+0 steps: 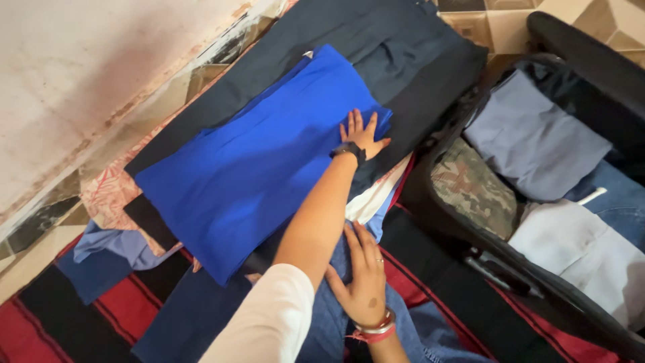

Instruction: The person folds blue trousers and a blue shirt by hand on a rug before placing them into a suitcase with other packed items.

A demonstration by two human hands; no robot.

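An open black suitcase (470, 228) at the right holds folded grey, camouflage and pale clothes, just beside a dark garment (403, 54) spread over a red-and-black striped blanket (40, 323). On the dark garment lies the folded bright blue cloth (248, 168), smooth and flat. The left hand (361, 134) presses its far edge with fingers spread, while the right hand (363, 275) rests flat, fingers loosely together, on blue denim (329, 329).

wall (80, 60): stained, pale | floor tiles (497, 20): beige | rug (60, 323): red-black striped
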